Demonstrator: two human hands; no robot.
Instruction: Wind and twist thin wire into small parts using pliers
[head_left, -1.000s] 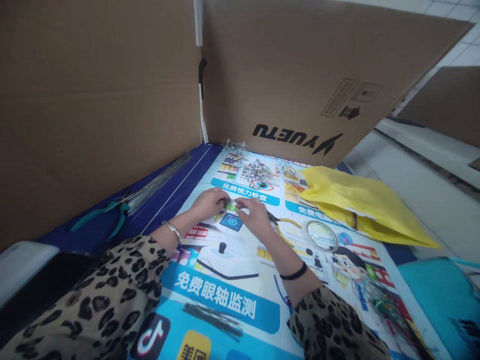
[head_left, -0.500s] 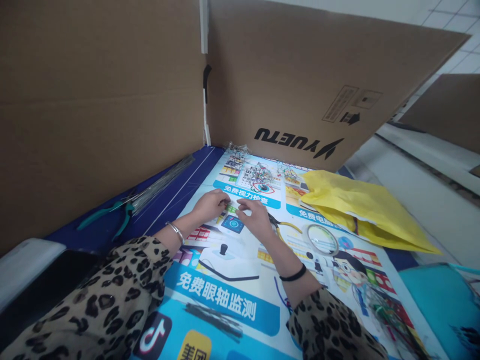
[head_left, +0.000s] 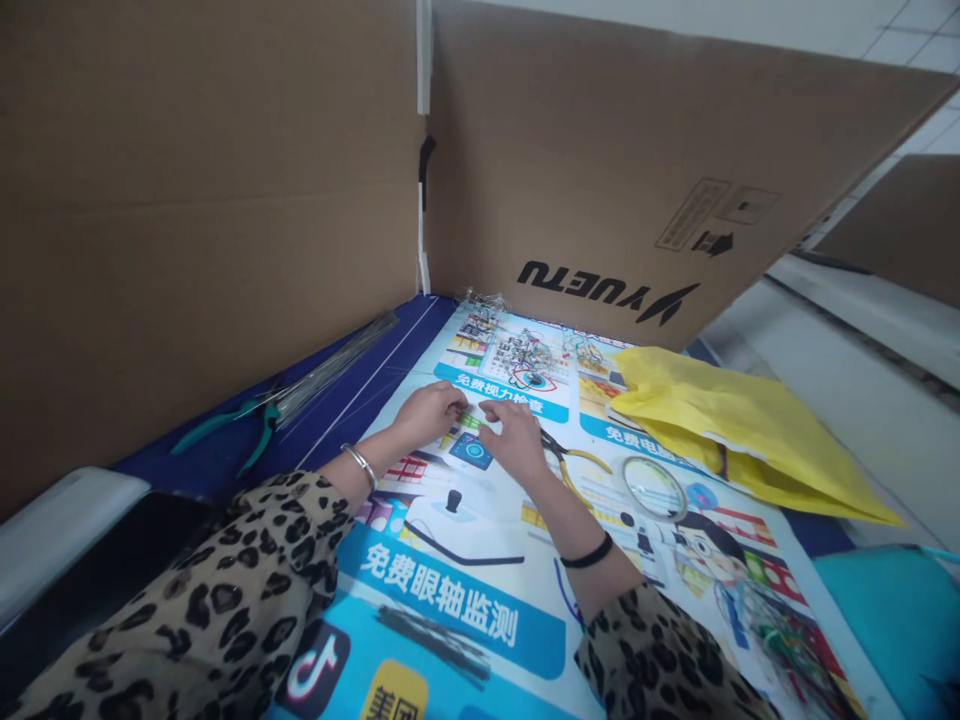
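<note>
My left hand [head_left: 427,412] and my right hand [head_left: 514,437] rest on a printed poster [head_left: 465,590], their fingertips pinched close together over something tiny that I cannot make out. Both arms wear leopard-print sleeves; a silver bangle sits on the left wrist and a black band on the right. Yellow-handled pliers [head_left: 577,458] lie just right of my right hand. A heap of small beaded pieces [head_left: 525,355] lies beyond my hands near the cardboard wall.
Teal-handled pliers [head_left: 240,425] and a bundle of thin wires [head_left: 337,355] lie at the left. A yellow bag [head_left: 742,425] and a roll of clear tape [head_left: 654,485] are at the right. Cardboard walls [head_left: 600,170] stand behind. More coloured wire pieces [head_left: 780,625] lie at lower right.
Both hands stay pinched together at the same spot. The view has shifted a little, so everything sits slightly lower and further right.
</note>
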